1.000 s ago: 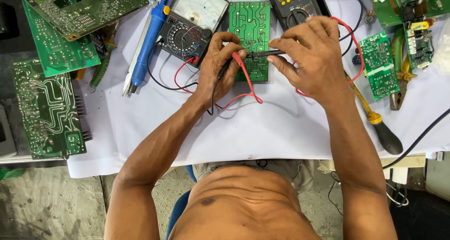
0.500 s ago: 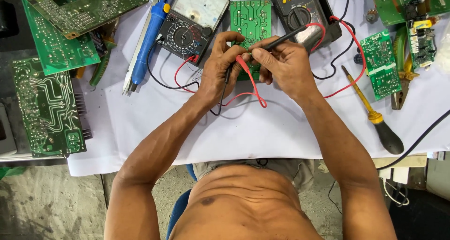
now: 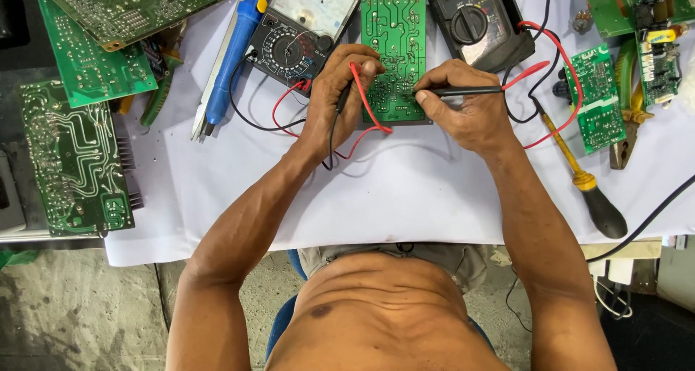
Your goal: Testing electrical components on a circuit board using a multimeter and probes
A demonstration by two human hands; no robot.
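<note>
Tabletop [image 3: 405, 197]: a white sheet is covering it, nearest the person's bare torso, with the tools and boards lying farther out.
Left hand [image 3: 334, 96]: it is gripping a probe with a red lead [image 3: 365, 103], fingertips pressing down at the left edge of the green circuit board [image 3: 394, 52].
Right hand [image 3: 463, 114]: it is pinching a black probe [image 3: 463, 91] like a pen, the tip touching the board's solder side near its lower right.
Progress: by my judgement, probing is underway, with both tips on the board; how many points are left to check cannot be told.
Yellow-handled screwdriver [image 3: 579, 172]: it is lying to the right, untouched.
Analog multimeter [image 3: 304, 23]: it is sitting just left of the board, a pale dial face over a black body.
Digital multimeter [image 3: 474, 20]: it is sitting just right of the board, dark with yellow buttons and a rotary knob.
Blue soldering iron [image 3: 235, 52]: it is lying idle farther left.
Spare boards [image 3: 72, 154]: several green ones are lying at the left edge; their markings are too small to tell.
</note>
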